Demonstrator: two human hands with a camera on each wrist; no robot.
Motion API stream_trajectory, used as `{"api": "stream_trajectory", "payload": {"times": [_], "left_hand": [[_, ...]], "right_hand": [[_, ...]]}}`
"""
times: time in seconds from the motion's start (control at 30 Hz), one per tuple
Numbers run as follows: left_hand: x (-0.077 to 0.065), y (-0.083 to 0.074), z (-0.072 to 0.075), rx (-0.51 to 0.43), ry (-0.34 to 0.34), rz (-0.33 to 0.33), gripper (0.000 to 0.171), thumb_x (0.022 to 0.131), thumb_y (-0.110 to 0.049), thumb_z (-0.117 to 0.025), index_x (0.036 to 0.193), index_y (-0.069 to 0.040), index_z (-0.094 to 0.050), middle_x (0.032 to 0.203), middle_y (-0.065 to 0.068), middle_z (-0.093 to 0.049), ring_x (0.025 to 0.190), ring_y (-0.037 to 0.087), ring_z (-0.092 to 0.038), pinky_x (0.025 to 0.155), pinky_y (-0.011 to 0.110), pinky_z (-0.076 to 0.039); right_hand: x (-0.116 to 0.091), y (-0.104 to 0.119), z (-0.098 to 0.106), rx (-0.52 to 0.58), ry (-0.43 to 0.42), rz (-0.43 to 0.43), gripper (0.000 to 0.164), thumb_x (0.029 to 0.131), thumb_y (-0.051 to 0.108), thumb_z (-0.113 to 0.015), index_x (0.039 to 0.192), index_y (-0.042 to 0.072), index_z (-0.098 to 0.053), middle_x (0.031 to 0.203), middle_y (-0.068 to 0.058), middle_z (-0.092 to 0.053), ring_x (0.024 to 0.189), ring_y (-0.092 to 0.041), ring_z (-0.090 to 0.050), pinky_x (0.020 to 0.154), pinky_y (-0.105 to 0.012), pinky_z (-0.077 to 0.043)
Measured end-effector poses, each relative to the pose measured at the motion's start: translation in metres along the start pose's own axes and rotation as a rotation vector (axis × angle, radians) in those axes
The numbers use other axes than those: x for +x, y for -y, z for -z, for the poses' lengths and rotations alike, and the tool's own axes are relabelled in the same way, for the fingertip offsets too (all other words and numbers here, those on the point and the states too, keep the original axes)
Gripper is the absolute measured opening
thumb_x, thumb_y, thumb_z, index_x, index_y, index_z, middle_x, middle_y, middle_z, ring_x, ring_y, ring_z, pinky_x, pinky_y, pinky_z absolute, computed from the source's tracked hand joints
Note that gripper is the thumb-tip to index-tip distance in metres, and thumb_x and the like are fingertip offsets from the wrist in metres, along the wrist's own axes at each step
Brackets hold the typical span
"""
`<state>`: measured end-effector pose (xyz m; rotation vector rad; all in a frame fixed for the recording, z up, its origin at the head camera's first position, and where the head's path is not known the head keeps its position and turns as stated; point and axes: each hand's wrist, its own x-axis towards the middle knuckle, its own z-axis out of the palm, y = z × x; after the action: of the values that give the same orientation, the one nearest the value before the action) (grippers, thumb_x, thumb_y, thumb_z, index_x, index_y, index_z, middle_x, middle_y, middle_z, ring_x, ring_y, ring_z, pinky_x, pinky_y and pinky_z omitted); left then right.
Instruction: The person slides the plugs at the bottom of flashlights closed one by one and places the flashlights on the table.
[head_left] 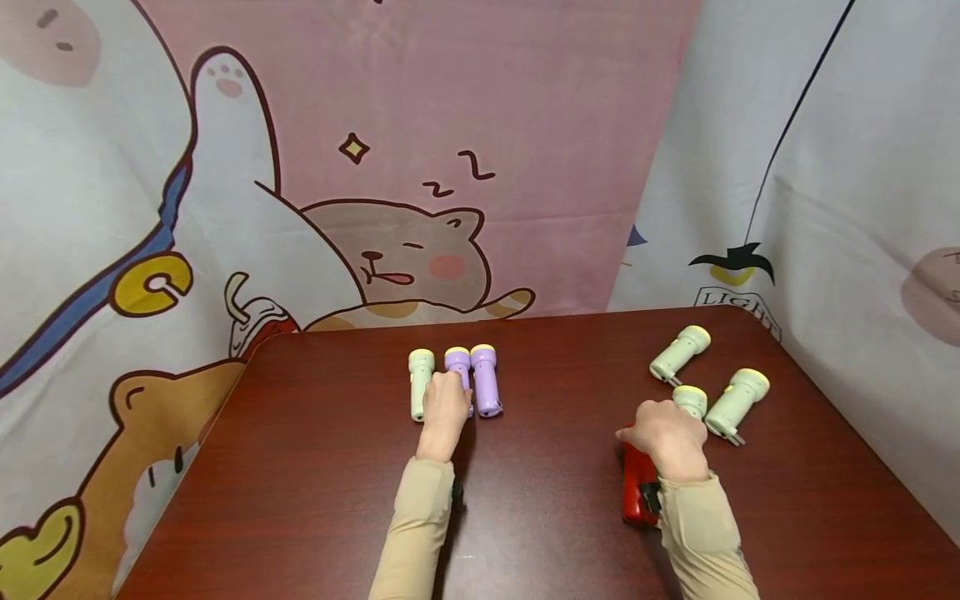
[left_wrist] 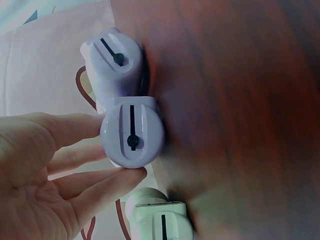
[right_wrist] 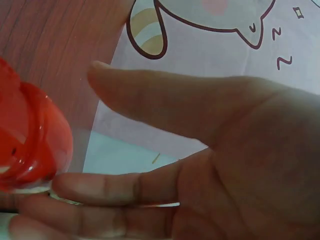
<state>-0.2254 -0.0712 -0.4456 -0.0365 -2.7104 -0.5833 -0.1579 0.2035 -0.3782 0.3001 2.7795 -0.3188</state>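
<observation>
Your left hand [head_left: 444,408] pinches a light purple, cylindrical plastic flashlight [left_wrist: 132,131] between thumb and fingertips, on the far left part of a glossy, reddish-brown wood-grain table [head_left: 540,517]. Just to its right lies a second light purple plastic flashlight [head_left: 486,382]; to its left, a pale green plastic flashlight with a yellow-rimmed head [head_left: 419,379]. Your right hand [head_left: 667,435] is spread wide, thumb held away from nearly straight fingers, above a glossy red plastic object [head_left: 636,492] partly hidden beneath it; whether the fingertips touch it, you cannot tell. Just beyond that hand is a pale green flashlight, mostly covered [head_left: 690,400], between a farther pale green flashlight showing metal prongs [head_left: 679,354] and a pronged pale green flashlight on the right [head_left: 738,402]. A cartoon-printed cloth [head_left: 570,125] hangs behind.
</observation>
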Motion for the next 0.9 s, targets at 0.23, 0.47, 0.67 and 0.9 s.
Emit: {"api": "stream_trajectory", "payload": {"times": [0.23, 0.47, 0.67, 0.9], "left_hand": [[0.001, 0.0, -0.001, -0.007, 0.002, 0.003, 0.016, 0.074, -0.008, -0.078, 0.069, 0.004, -0.068, 0.069, 0.023, -0.065, 0.063, 0.037, -0.065, 0.053, 0.043, -0.051], [0.001, 0.0, -0.001, -0.007, 0.016, 0.011, 0.017, 0.074, -0.008, -0.078, 0.068, 0.004, -0.068, 0.068, 0.022, -0.064, 0.062, 0.036, -0.064, 0.052, 0.042, -0.05], [0.001, 0.001, -0.001, 0.0, 0.018, 0.008, 0.018, 0.074, -0.008, -0.078, 0.066, 0.003, -0.067, 0.067, 0.021, -0.065, 0.063, 0.036, -0.064, 0.052, 0.042, -0.05], [0.0, 0.0, 0.0, -0.014, 0.013, 0.009, 0.018, 0.074, -0.008, -0.078, 0.066, 0.003, -0.067, 0.067, 0.021, -0.064, 0.062, 0.035, -0.064, 0.051, 0.042, -0.05]], "right_hand": [[0.0, 0.0, -0.003, 0.026, 0.084, -0.09, 0.058, 0.078, 0.043, -0.07, 0.11, -0.004, -0.06, 0.104, -0.027, -0.059, 0.087, -0.033, -0.059, 0.071, -0.047, -0.046], [0.004, 0.001, -0.011, 0.041, 0.081, -0.124, 0.061, 0.076, 0.043, -0.073, 0.11, -0.006, -0.06, 0.105, -0.028, -0.06, 0.089, -0.035, -0.061, 0.076, -0.049, -0.048], [0.007, 0.002, -0.017, 0.065, 0.055, -0.096, 0.049, 0.076, 0.034, -0.074, 0.102, -0.006, -0.062, 0.092, -0.024, -0.06, 0.079, -0.031, -0.06, 0.07, -0.045, -0.051], [0.009, 0.001, -0.019, 0.093, 0.044, -0.086, 0.044, 0.075, 0.029, -0.075, 0.098, -0.006, -0.062, 0.086, -0.021, -0.06, 0.075, -0.029, -0.058, 0.064, -0.041, -0.05]]}}
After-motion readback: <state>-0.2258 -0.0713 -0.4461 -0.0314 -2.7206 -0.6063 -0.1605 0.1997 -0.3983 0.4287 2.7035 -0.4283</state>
